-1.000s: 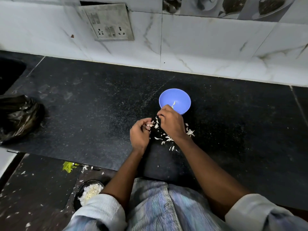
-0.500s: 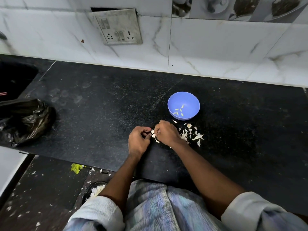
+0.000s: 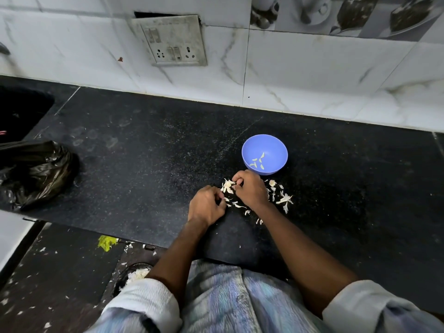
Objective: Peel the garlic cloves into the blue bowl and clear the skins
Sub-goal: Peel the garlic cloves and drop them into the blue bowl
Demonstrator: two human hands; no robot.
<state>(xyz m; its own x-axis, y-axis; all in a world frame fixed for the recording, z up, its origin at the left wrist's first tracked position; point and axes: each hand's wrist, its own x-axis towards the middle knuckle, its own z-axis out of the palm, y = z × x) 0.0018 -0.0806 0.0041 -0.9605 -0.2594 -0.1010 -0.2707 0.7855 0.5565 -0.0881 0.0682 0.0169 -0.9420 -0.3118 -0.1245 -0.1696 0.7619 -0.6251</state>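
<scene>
The blue bowl (image 3: 272,144) stands on the black counter (image 3: 144,164) and holds several peeled cloves (image 3: 258,162). Just in front of it, my right hand (image 3: 252,192) has its fingers curled onto a white garlic piece with its skin flaring out (image 3: 227,186). My left hand (image 3: 206,206) is close beside it, fingers curled, pinching a small white scrap of skin (image 3: 225,199). Loose garlic skins (image 3: 284,200) lie scattered on the counter around and under my right hand. Whatever is inside the palms is hidden.
A crumpled black plastic bag (image 3: 36,171) lies at the counter's left, beside a dark sink (image 3: 21,111). A socket plate (image 3: 173,39) is on the tiled wall. Below the counter edge, a dark container with white skins (image 3: 135,275) and a green scrap (image 3: 107,242) sit on the floor.
My right hand came back from the bowl's rim to the skins in front of it. Both hands then stayed together, working on a garlic piece. More cloves show in the bowl.
</scene>
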